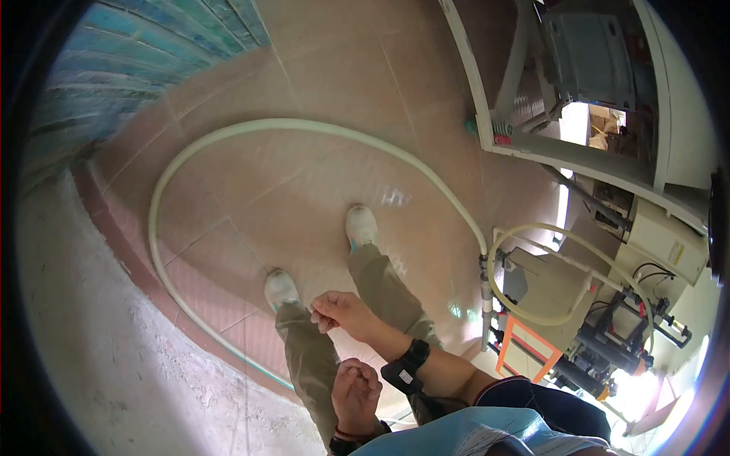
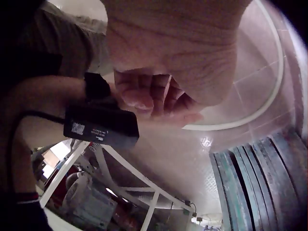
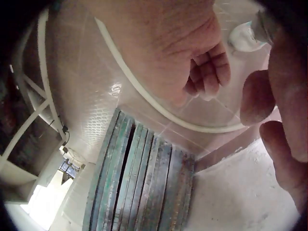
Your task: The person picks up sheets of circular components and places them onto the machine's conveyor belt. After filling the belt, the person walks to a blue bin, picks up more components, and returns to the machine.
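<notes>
My right hand [image 1: 342,313] is held out in front of my legs, fingers loosely curled, with nothing visible in it. A black device [image 1: 404,374] is strapped round that wrist. Lower down and nearer my body, the left hand [image 1: 355,395] has its palm turned up and its fingers bent, also with nothing visible in it. The two hands are close but apart in the head view. In the right wrist view, the right hand's fingers [image 3: 207,74] curl toward the palm, while the left hand [image 3: 284,115] shows at the right edge.
A pale hose [image 1: 289,124] loops over the tiled floor [image 1: 319,68] around my feet. Blue-green panels [image 1: 152,61] stand stacked at the upper left. A rough white wall [image 1: 114,327] runs along the left. A white metal frame [image 1: 475,68] and pipework with an orange frame [image 1: 553,363] stand right.
</notes>
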The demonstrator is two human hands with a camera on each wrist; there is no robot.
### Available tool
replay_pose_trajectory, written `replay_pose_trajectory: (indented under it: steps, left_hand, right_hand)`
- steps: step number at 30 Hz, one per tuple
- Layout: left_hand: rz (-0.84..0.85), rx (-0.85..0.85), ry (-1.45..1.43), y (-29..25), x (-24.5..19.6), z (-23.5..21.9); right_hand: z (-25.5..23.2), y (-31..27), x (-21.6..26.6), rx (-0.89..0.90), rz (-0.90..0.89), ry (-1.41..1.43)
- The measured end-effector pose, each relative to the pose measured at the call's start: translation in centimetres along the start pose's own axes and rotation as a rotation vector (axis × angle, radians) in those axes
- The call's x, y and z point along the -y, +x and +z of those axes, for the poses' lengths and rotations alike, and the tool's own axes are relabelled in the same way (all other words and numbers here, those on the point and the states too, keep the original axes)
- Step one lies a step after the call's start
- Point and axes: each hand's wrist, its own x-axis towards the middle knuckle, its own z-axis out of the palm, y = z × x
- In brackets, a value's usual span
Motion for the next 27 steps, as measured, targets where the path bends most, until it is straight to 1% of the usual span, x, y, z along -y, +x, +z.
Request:
replay_pose_trajectory:
  steps: [2, 5, 8, 12, 20, 23, 24, 26, 27]
  left_hand:
    - [-0.01, -0.001, 0.021, 0.0, 0.0, -0.1]
    - [-0.023, 0.039, 0.03, 0.2, -0.3, -0.4]
    - [-0.036, 0.065, 0.03, 0.2, -0.1, -0.5]
    - [-0.039, 0.128, 0.015, 0.5, 0.0, -1.3]
    - [0.002, 0.096, 0.101, 0.6, 0.4, -0.9]
    - [-0.008, 0.054, 0.147, 0.8, 0.6, -0.7]
    - [-0.014, 0.029, 0.163, 0.8, 0.7, -0.7]
    - [-0.017, 0.047, 0.198, 1.0, 0.8, -1.0]
    - [-0.018, 0.057, 0.214, 1.1, 0.8, -1.0]
  right_hand:
    - [0.4, -0.1, 0.4, -0.008, -0.009, -0.057]
    - [-0.3, 0.4, -0.5, 0.043, -0.02, -0.028]
    - [-0.2, -0.2, 0.0, 0.023, -0.009, -0.052]
    - [-0.7, 0.2, -0.7, 0.028, 0.008, -0.033]
    - [-0.6, -0.2, -0.6, -0.01, -0.041, -0.061]
    - [-1.0, -0.5, -0.7, 0.035, -0.061, -0.009]
    - [-0.7, -1.0, -0.4, 0.013, -0.063, -0.002]
    - [0.0, -2.1, 0.3, -0.031, -0.064, 0.014]
    - [0.3, -2.7, 0.7, -0.016, -0.067, 0.035]
